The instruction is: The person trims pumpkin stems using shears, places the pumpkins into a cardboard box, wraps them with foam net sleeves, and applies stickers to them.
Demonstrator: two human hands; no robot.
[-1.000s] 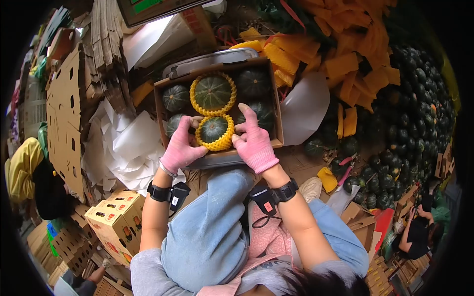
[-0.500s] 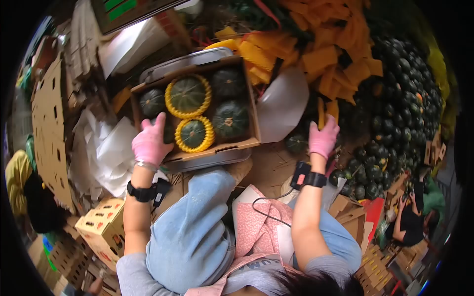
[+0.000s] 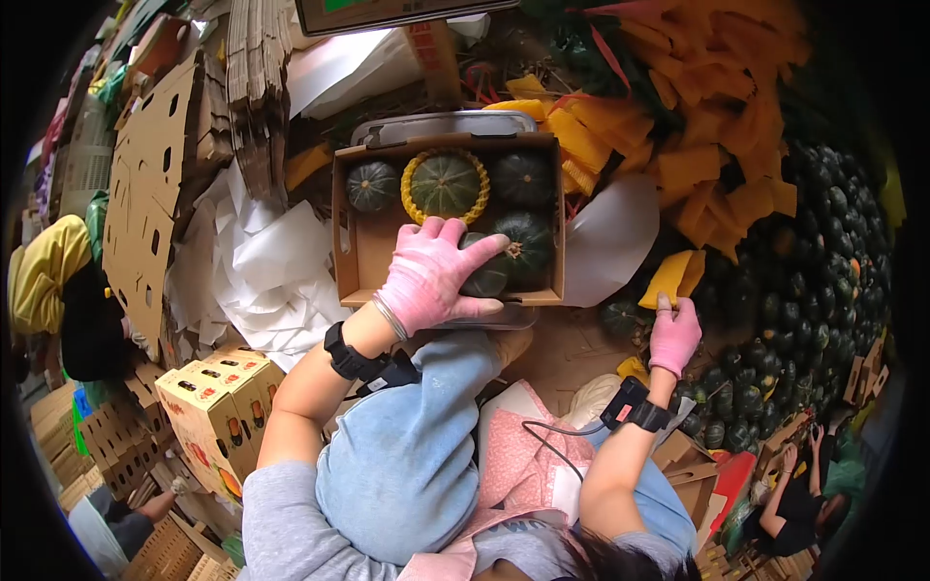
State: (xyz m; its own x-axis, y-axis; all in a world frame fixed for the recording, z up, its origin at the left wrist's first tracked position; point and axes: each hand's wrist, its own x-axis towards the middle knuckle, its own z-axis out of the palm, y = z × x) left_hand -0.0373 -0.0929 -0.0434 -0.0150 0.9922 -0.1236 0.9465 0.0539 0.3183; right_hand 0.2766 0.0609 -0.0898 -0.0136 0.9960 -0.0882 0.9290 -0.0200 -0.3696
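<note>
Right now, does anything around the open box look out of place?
Yes, untidy rather than clearly damaged: the white sheets left of the box lie in a rumpled heap, and yellow-orange pieces are strewn loosely beyond its far right corner.

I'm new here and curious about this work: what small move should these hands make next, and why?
Probably the right hand should bring its yellow sleeve over to the box. The left hand is spread at a bare pumpkin there, and a larger pumpkin in the box wears a yellow net.
</note>
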